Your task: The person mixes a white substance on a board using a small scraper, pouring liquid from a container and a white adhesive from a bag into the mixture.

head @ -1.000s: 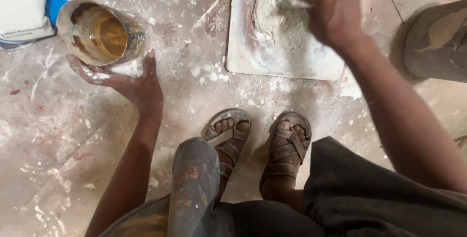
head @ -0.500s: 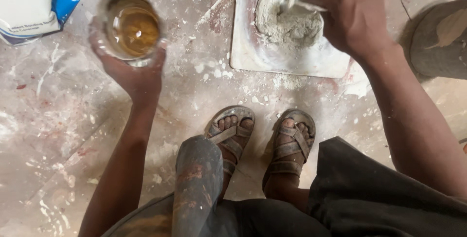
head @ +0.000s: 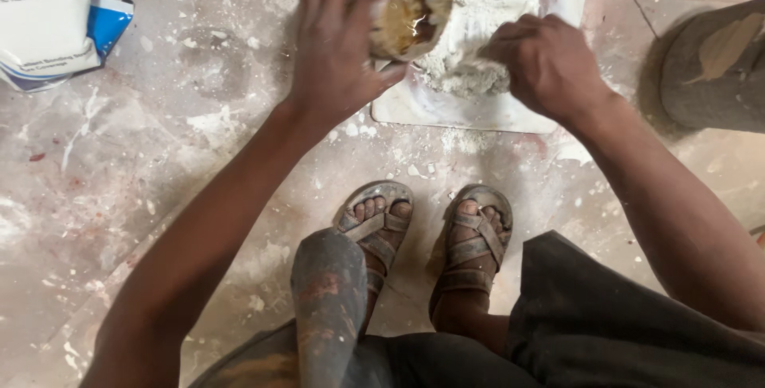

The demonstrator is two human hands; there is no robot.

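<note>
The cup of yellowish liquid (head: 410, 5), half a second ago held upright over the floor to the left, is now grasped in the left hand (head: 339, 45) and tipped over the grey paste mound (head: 470, 69) on the one white board (head: 454, 113); wetting of the mix is judged under way. The right hand (head: 550, 61) is clenched at the paste; what it holds cannot be told. One cup, one white bag (head: 48, 25) and two sandals are counted.

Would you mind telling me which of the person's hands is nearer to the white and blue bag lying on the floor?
Left. The left hand grips a tilted cup over the white board, with bare floor between it and the bag; the right hand is farther off, at the grey paste.
</note>
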